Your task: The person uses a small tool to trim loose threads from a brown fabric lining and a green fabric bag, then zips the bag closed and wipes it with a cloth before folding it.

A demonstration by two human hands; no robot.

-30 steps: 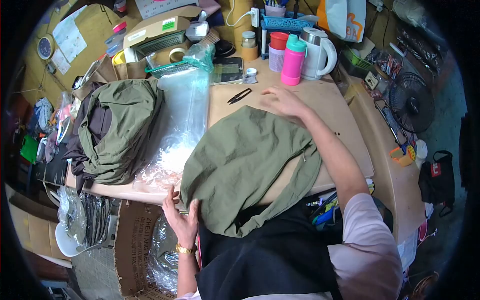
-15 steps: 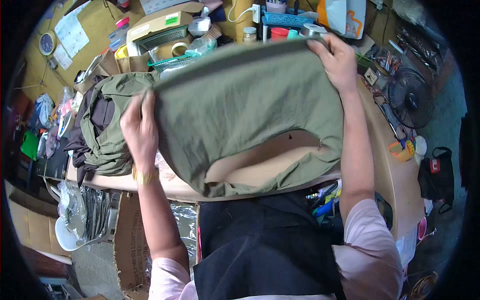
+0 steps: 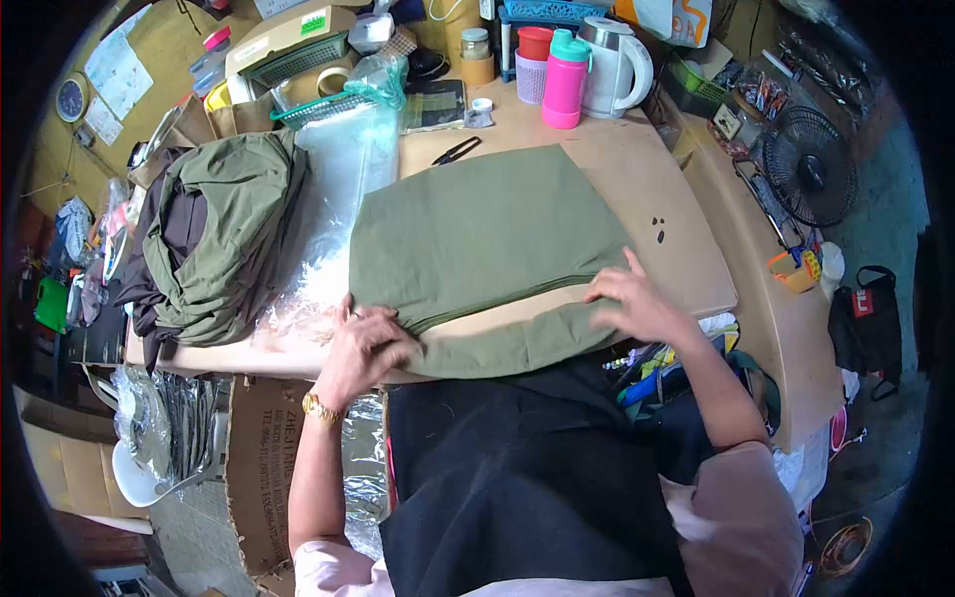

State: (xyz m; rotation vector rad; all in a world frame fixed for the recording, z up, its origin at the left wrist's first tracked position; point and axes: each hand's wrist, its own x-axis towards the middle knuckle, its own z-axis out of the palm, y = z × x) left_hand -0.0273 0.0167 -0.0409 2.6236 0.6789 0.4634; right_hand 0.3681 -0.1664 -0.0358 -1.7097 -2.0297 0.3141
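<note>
A folded olive-green cloth piece (image 3: 477,224) lies on the tan table, with a long opening along its near side and a separate-looking band of the same fabric below the gap. My left hand (image 3: 363,346) is at its lower left corner, fingers bent around the fabric edge and slightly blurred; a gold watch circles the wrist. At the lower right corner, my right hand (image 3: 637,298) rests with its fingers apart on the cloth. To the left sits a heap of olive-green and dark brown fabric (image 3: 224,234).
Clear plastic sheets (image 3: 348,159) lie left of the cloth. Behind it are small black snips (image 3: 458,151), a pink bottle (image 3: 565,90) and a white kettle (image 3: 607,70). Small dark pieces (image 3: 659,231) lie on the right. An open cardboard box (image 3: 264,478) stands below the table edge.
The cloth has come down from being held stretched in the air to lying on the table. Both hands have lowered to its near corners, and the right hand's grip has loosened.
</note>
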